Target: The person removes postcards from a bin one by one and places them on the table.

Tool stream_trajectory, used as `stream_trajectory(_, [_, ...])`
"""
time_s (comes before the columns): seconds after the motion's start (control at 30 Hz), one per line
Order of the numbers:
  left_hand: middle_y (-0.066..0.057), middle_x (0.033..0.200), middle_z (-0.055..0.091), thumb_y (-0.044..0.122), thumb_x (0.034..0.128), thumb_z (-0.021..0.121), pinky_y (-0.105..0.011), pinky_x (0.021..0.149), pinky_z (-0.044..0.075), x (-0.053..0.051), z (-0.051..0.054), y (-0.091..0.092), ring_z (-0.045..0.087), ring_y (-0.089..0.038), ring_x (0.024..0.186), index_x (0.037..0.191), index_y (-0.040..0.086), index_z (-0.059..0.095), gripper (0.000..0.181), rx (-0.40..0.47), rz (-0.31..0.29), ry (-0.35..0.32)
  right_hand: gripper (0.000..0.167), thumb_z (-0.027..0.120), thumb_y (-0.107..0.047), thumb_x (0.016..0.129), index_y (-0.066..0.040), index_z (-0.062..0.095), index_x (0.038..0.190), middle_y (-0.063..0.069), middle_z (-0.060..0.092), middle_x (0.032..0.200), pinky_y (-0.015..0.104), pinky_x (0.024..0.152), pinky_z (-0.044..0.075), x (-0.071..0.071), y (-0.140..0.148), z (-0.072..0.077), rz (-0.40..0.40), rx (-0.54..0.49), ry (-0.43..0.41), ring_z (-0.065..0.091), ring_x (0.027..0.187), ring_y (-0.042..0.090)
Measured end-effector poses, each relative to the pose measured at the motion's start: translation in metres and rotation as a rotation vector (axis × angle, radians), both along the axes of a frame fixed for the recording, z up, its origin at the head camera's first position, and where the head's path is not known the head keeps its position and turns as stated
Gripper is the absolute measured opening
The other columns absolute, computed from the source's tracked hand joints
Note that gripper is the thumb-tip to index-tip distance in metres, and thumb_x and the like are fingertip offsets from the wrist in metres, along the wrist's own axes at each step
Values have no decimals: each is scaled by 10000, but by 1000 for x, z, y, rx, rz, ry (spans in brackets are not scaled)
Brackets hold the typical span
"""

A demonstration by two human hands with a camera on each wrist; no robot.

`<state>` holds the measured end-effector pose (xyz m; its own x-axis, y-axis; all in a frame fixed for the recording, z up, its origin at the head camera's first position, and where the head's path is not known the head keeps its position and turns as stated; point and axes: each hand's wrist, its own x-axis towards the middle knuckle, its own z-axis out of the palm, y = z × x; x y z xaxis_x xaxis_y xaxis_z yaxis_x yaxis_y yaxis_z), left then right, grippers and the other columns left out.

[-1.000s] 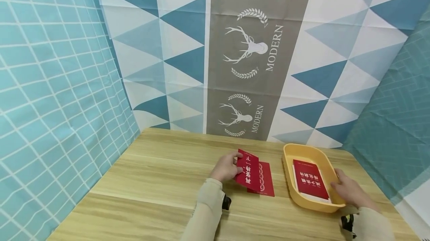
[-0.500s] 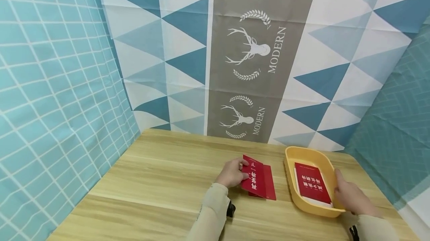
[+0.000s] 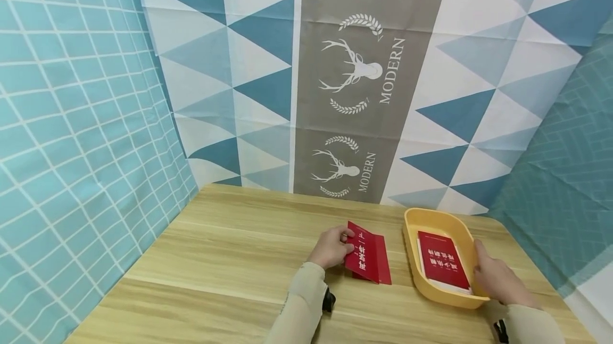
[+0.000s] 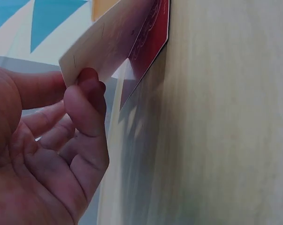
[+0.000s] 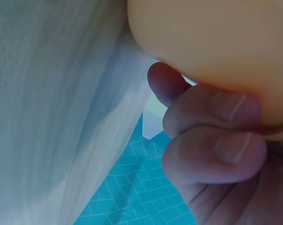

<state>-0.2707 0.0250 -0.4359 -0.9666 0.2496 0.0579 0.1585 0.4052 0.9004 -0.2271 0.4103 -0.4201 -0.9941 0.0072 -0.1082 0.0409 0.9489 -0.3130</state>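
Pale wood-grain worktop (image 3: 206,259) in a corner hung with turquoise tile-patterned sheeting (image 3: 86,99) and a triangle-and-stag backdrop (image 3: 354,78). Near the worktop's middle, a red card (image 3: 360,253) with white lettering and pale underside, pinched by the left hand (image 3: 329,248) and tilted over another red card (image 3: 383,261) lying flat. Just beside, a yellow tray (image 3: 442,295) holding a red-topped stack (image 3: 441,260), gripped at its right rim by the right hand (image 3: 499,276).

The person's left grip (image 3: 330,248) is bare beyond a long, pale cream cloth sleeve (image 3: 298,304), and I can see a small black fitting (image 3: 328,300) at that wrist. The right grip (image 3: 500,276) is bare too, with a matching cream sleeve (image 3: 533,325) and another black piece (image 3: 500,330) by the cuff.
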Motion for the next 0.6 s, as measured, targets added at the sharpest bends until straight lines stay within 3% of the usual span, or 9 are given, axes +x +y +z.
stream_trajectory(0.13, [-75, 983, 579, 53, 952, 666, -239, 533, 507, -1, -1, -1, 579, -144, 762, 1221, 27, 662, 270, 17, -11, -4, 701, 475, -61, 946, 159, 86, 1487, 462, 499, 1235, 378, 621, 493, 2, 0, 0, -1, -24, -5, 572, 827, 336])
stream_trajectory(0.37, [-67, 969, 663, 68, 956, 659, -265, 730, 496, -4, -3, -2, 584, -141, 857, 1176, 37, 686, 224, -85, 5, 71, 720, 462, -67, 959, 152, 52, 1508, 460, 484, 1235, 355, 569, 464, 2, 0, 0, -7, -51, -16, 561, 808, 320])
stream_trajectory(0.6, [-118, 1039, 716, 72, 919, 712, -335, 773, 543, -5, -8, 0, 636, -178, 898, 1163, 60, 697, 244, -172, 12, 88, 711, 450, -73, 968, 149, 48, 1510, 448, 492, 1205, 353, 548, 461, 3, 0, 0, -14, -59, -22, 559, 778, 297])
